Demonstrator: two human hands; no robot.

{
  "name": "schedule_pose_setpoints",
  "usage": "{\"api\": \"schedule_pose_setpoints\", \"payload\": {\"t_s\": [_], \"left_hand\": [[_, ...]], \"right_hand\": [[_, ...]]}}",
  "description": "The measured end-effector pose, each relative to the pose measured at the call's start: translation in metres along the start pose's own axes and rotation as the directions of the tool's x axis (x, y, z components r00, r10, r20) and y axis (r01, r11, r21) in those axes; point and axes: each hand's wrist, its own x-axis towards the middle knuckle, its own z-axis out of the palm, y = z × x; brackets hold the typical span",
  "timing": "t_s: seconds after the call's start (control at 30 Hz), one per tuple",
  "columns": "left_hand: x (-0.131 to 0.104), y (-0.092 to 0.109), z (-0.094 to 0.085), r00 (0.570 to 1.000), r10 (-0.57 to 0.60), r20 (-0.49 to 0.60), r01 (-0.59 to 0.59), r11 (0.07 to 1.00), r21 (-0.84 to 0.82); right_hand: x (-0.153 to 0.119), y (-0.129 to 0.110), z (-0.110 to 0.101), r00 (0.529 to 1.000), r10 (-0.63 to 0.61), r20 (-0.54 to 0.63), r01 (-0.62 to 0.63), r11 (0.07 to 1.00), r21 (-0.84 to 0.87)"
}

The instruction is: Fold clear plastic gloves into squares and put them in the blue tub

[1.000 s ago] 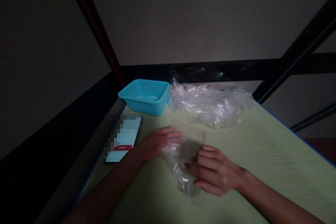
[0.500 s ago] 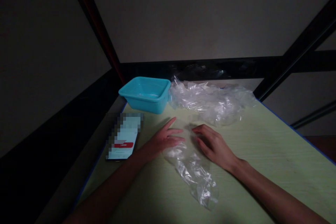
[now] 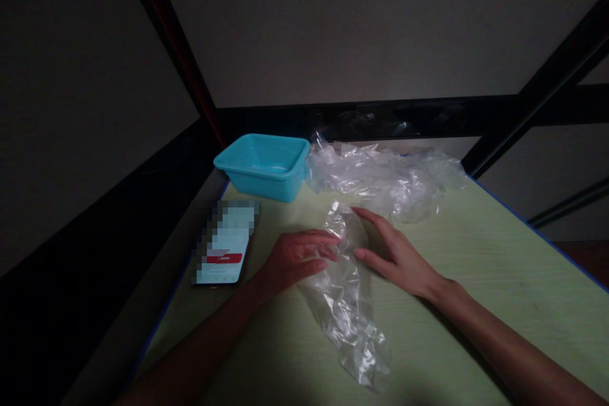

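A clear, crinkled plastic bag [image 3: 349, 307] lies lengthwise on the table between my two hands. My left hand [image 3: 299, 257] is at its left edge, fingers stretched out and thumb apart, the fingertips over the film; a slight blur hides whether they press on it. On the other side, my right hand [image 3: 397, 257] has its thumb and fingers spread. Its fingertips are at the bag's right edge, close to the upper end, and I cannot tell if they touch.
Behind the hands, a heap of clear plastic bags [image 3: 380, 177] spreads along the table's far edge. To its left stands a turquoise plastic basin [image 3: 264, 187]. A phone [image 3: 226, 241] with a lit screen lies at the left edge of the table [image 3: 480, 254]. A wall rises behind.
The bag's upper end now shows, stretching farther away between my hands. My left fingers have drawn closer together over the film. My right fingers have opened wider from the thumb.
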Motion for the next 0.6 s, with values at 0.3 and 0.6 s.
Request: {"api": "schedule_pose_setpoints", "payload": {"t_s": [0.3, 0.6], "left_hand": [[-0.001, 0.004, -0.002, 0.991, -0.118, -0.069, 0.102, 0.975, -0.200], [0.000, 0.012, 0.005, 0.963, -0.104, -0.247, 0.126, 0.989, 0.073]], "right_hand": [[0.004, -0.006, 0.002, 0.906, 0.296, 0.303, -0.383, 0.266, 0.884], [0.001, -0.016, 0.003, 0.897, 0.182, 0.403, -0.437, 0.227, 0.870]]}}
